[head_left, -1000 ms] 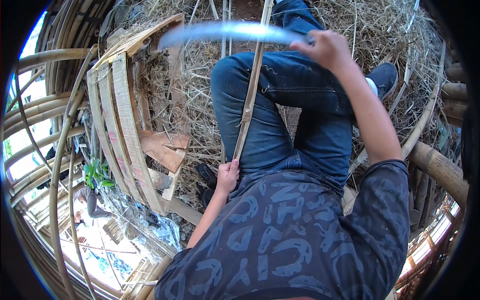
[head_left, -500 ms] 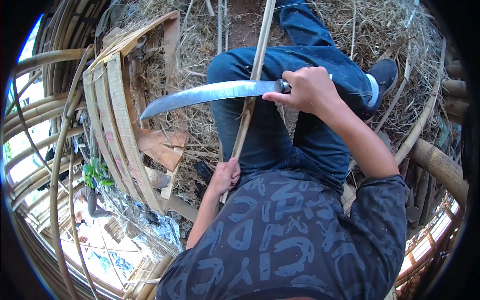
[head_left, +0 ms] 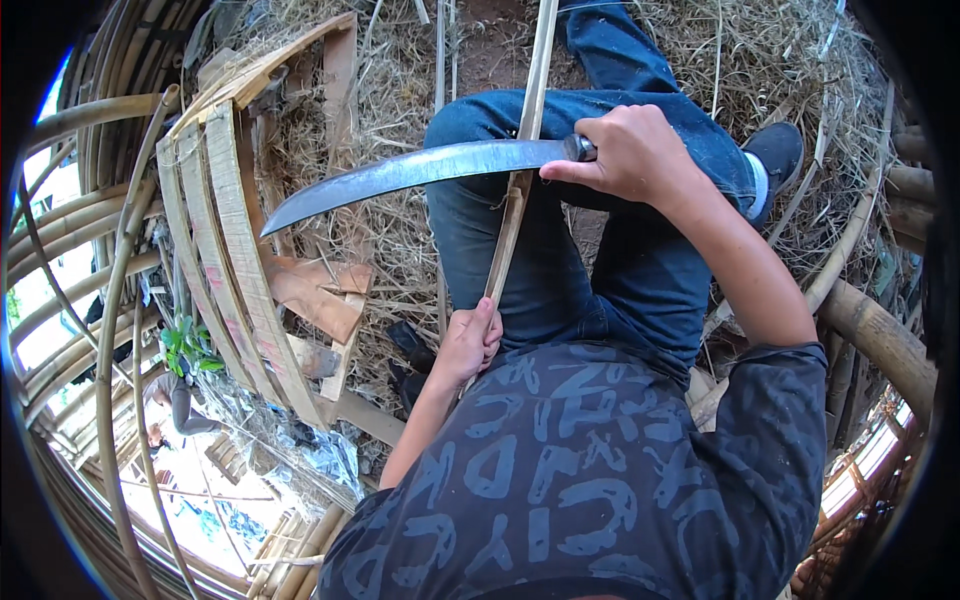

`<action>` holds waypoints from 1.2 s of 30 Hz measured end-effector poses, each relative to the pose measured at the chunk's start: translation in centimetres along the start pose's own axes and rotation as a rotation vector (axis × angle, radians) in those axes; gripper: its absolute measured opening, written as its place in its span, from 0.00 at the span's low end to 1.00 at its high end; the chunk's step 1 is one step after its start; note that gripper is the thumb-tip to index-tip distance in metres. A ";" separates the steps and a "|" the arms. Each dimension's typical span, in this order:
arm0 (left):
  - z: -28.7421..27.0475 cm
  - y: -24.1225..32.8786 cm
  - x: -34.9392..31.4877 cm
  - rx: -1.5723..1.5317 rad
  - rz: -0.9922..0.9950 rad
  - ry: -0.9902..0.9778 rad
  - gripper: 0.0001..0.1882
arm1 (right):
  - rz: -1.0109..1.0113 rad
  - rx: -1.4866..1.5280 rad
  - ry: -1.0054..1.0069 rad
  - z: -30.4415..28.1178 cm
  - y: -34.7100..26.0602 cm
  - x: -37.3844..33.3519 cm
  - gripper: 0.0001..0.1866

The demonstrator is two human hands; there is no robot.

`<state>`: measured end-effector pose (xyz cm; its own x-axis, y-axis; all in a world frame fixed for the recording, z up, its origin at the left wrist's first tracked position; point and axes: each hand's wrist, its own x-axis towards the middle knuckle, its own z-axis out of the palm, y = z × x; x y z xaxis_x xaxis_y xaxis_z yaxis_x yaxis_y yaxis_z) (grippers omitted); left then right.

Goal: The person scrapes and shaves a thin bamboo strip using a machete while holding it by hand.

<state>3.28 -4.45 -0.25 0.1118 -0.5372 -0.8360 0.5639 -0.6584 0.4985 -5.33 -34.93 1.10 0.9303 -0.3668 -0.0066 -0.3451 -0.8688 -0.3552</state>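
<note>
A long, split bamboo strip (head_left: 507,245) runs from my lap away past my bent knee. My left hand (head_left: 471,342) is closed round its near end, by my waist. In my right hand (head_left: 632,152) is the dark handle of a machete, gripped with the thumb stretched along toward the blade. The machete (head_left: 410,166) has a broad, curved steel blade pointing left. It lies across the strip above my thigh, where the blade hides a short part of the strip.
A broken wooden pallet (head_left: 240,230) stands to the left on dry straw (head_left: 390,230). Bamboo poles (head_left: 120,280) form a frame at far left, and a thick bamboo pole (head_left: 885,335) lies at right. Clear plastic sheeting (head_left: 320,455) and a green plant (head_left: 190,345) are at lower left.
Both hands, the bamboo strip and the machete have shifted slightly to the right in the picture. The blade is a little nearer the far side, still across the strip.
</note>
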 end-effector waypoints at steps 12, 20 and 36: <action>-0.7 -0.7 1.5 -0.037 0.042 -0.006 0.29 | 0.015 -0.051 -0.091 1.0 0.8 1.9 0.43; -0.8 -1.2 1.9 -0.052 0.051 0.000 0.29 | 0.011 -0.123 -0.003 1.8 1.1 1.8 0.42; -1.1 -1.5 1.7 -0.084 0.108 -0.034 0.28 | 0.463 -0.120 0.097 -0.2 9.7 -0.4 0.42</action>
<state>3.54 -3.77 -2.64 0.1481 -0.6211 -0.7696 0.6172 -0.5500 0.5627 -9.08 -43.24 -2.14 0.6615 -0.7483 -0.0496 -0.7373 -0.6369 -0.2254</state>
